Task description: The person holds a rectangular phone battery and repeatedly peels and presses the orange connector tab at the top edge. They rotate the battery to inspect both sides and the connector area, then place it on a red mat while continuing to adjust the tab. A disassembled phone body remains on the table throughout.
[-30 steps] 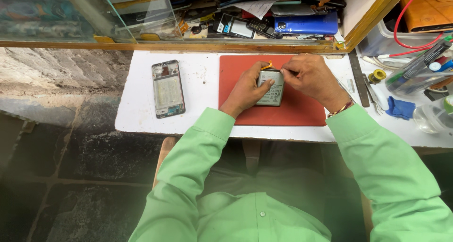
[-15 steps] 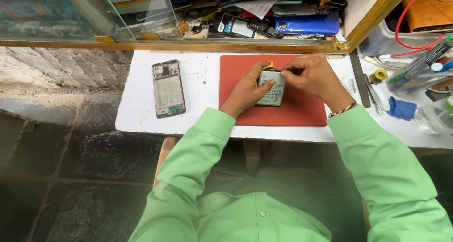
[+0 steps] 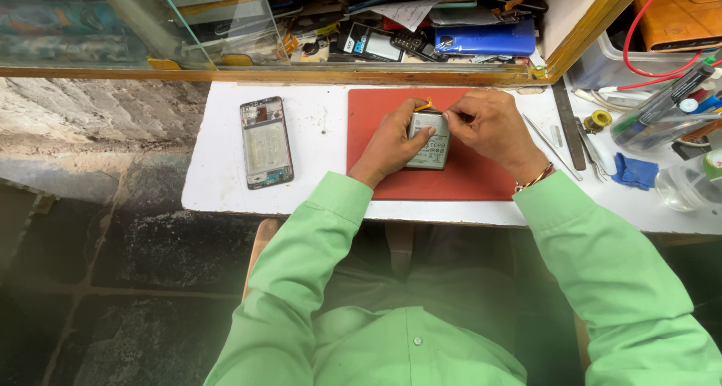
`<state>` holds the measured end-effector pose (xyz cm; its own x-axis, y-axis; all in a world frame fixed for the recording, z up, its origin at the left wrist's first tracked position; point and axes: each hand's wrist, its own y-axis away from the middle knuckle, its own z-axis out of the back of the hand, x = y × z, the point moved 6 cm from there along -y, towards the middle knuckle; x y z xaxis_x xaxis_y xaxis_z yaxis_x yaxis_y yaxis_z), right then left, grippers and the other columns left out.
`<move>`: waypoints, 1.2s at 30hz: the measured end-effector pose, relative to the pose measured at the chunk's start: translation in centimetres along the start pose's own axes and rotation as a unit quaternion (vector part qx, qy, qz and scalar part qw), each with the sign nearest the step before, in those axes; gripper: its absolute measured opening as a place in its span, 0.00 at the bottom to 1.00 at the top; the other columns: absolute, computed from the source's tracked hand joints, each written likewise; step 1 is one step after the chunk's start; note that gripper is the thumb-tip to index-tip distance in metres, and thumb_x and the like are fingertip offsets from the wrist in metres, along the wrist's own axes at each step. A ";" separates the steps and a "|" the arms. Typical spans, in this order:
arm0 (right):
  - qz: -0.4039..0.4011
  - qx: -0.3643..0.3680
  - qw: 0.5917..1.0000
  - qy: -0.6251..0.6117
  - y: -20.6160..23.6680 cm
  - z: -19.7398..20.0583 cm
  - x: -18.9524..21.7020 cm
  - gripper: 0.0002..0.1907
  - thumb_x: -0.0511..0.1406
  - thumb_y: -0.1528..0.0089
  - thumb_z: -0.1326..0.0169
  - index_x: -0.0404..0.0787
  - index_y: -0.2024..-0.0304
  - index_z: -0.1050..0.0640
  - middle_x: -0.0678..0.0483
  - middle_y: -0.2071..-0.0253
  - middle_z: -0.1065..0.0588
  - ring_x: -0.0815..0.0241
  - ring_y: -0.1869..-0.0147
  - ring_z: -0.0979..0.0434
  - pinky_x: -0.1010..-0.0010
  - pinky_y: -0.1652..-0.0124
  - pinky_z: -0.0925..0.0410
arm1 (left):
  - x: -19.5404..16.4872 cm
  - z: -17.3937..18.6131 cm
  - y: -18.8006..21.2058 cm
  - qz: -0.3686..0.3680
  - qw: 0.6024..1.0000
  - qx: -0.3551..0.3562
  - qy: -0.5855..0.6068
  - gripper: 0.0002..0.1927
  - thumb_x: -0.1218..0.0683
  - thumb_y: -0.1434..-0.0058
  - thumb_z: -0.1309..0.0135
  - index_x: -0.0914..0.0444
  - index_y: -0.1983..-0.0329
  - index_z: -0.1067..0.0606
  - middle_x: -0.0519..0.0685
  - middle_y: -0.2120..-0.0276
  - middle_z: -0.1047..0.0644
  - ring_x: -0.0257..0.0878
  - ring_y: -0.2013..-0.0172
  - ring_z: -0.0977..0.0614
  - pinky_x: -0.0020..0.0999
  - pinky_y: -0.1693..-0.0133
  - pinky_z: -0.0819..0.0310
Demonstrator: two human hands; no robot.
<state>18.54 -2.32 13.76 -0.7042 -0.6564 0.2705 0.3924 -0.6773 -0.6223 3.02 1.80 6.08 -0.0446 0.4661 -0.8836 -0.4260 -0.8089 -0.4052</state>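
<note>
Flat grey battery [image 3: 429, 139], red rubbery mat [image 3: 481, 177]

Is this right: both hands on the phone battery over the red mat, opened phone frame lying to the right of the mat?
Not quite. The head view shows the opened phone frame lying to the left of the red mat, on the white table. The rest holds: left hand and right hand are both on the phone battery over the mat.
</note>
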 end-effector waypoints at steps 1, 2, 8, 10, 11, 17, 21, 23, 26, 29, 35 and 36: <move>-0.004 -0.005 1.000 0.000 0.1 -0.1 -0.1 0.07 0.32 0.38 0.38 0.35 0.70 0.20 0.49 0.73 0.24 0.52 0.69 0.25 0.63 0.65 0.32 | 0.0 0.0 0.0 -0.004 1.000 -0.001 -0.002 0.19 0.56 0.35 0.42 0.67 0.45 0.31 0.56 0.60 0.17 0.45 0.57 0.14 0.38 0.55 0.19; -0.009 -0.010 1.000 0.000 0.2 -0.3 -0.1 0.07 0.31 0.38 0.38 0.35 0.70 0.20 0.49 0.73 0.24 0.52 0.69 0.25 0.63 0.65 0.33 | 0.0 0.1 0.0 -0.008 1.000 -0.001 -0.003 0.19 0.56 0.36 0.42 0.67 0.45 0.31 0.56 0.60 0.17 0.44 0.57 0.14 0.38 0.55 0.19; -0.126 0.040 0.987 -0.090 0.6 -0.5 -2.0 0.06 0.33 0.35 0.40 0.36 0.63 0.17 0.50 0.71 0.21 0.58 0.72 0.24 0.69 0.70 0.33 | 0.1 0.0 -0.1 -0.001 1.000 0.002 0.008 0.19 0.56 0.35 0.42 0.67 0.45 0.30 0.56 0.59 0.17 0.44 0.57 0.14 0.38 0.55 0.19; -0.141 0.057 0.983 -0.100 0.6 -0.4 -2.4 0.06 0.34 0.36 0.40 0.36 0.63 0.17 0.50 0.71 0.21 0.59 0.73 0.25 0.69 0.71 0.33 | 0.1 -0.1 0.0 -0.004 1.000 0.004 0.013 0.19 0.57 0.35 0.42 0.67 0.45 0.30 0.56 0.59 0.17 0.44 0.57 0.14 0.37 0.54 0.19; -0.133 0.056 0.984 -0.105 0.5 -0.3 -2.4 0.07 0.34 0.37 0.39 0.35 0.63 0.17 0.50 0.72 0.21 0.59 0.73 0.24 0.70 0.70 0.33 | 0.1 -0.1 -0.1 -0.005 1.000 0.003 0.015 0.19 0.57 0.35 0.42 0.67 0.44 0.31 0.56 0.59 0.17 0.44 0.57 0.14 0.37 0.54 0.19; -0.130 0.045 0.985 -0.101 0.0 -0.7 -2.0 0.09 0.36 0.39 0.37 0.34 0.67 0.18 0.50 0.73 0.21 0.61 0.73 0.22 0.72 0.70 0.30 | 0.2 -0.1 0.0 0.011 1.000 0.005 0.011 0.20 0.56 0.36 0.42 0.67 0.43 0.31 0.56 0.60 0.17 0.43 0.57 0.14 0.38 0.55 0.20; -0.110 0.038 0.991 -0.069 -0.1 -0.5 -1.4 0.09 0.35 0.39 0.36 0.33 0.67 0.18 0.50 0.73 0.22 0.59 0.73 0.23 0.70 0.70 0.31 | 0.2 0.0 0.0 0.008 1.000 0.002 0.007 0.19 0.56 0.36 0.42 0.67 0.44 0.30 0.57 0.60 0.17 0.44 0.58 0.14 0.38 0.55 0.20; -0.082 0.021 0.995 -0.049 0.0 -0.3 -0.8 0.09 0.34 0.38 0.36 0.34 0.68 0.19 0.50 0.73 0.23 0.57 0.72 0.23 0.69 0.70 0.32 | 0.1 0.0 0.0 -0.005 1.000 -0.001 0.000 0.20 0.56 0.36 0.42 0.67 0.44 0.31 0.57 0.59 0.18 0.45 0.57 0.14 0.38 0.55 0.20; -0.036 -0.012 0.999 -0.019 0.2 -0.1 -0.1 0.08 0.33 0.38 0.37 0.34 0.69 0.20 0.50 0.72 0.24 0.55 0.71 0.25 0.66 0.68 0.32 | 0.1 0.1 0.0 -0.008 1.000 -0.001 -0.002 0.20 0.56 0.36 0.42 0.67 0.44 0.31 0.57 0.59 0.18 0.46 0.57 0.14 0.38 0.54 0.20; -0.011 -0.041 0.999 -0.003 0.3 -0.4 0.3 0.08 0.32 0.37 0.38 0.34 0.70 0.21 0.50 0.71 0.24 0.54 0.70 0.25 0.66 0.67 0.32 | 0.2 0.1 -0.1 -0.005 1.000 -0.001 -0.002 0.20 0.56 0.36 0.42 0.67 0.44 0.31 0.57 0.59 0.18 0.45 0.57 0.14 0.38 0.54 0.20; -0.149 -0.004 0.984 -0.095 1.4 -1.4 -2.7 0.06 0.31 0.36 0.39 0.33 0.67 0.19 0.53 0.74 0.24 0.62 0.76 0.29 0.69 0.74 0.37 | 0.2 0.0 -0.1 0.003 1.000 -0.001 0.005 0.20 0.56 0.36 0.41 0.67 0.44 0.30 0.56 0.59 0.17 0.44 0.57 0.14 0.38 0.54 0.20; -0.174 0.005 0.979 -0.109 1.8 -1.7 -3.3 0.05 0.31 0.36 0.40 0.34 0.67 0.19 0.54 0.74 0.23 0.64 0.77 0.30 0.69 0.75 0.37 | 0.2 0.0 0.0 -0.001 1.000 0.001 0.007 0.19 0.56 0.35 0.41 0.67 0.44 0.31 0.56 0.59 0.17 0.44 0.57 0.14 0.38 0.54 0.19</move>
<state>20.60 -0.76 10.52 -0.6530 -0.4404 0.6162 0.1579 -0.8748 -0.4580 3.03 1.93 5.90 -0.0308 0.4626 -0.8860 -0.4272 -0.8075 -0.4067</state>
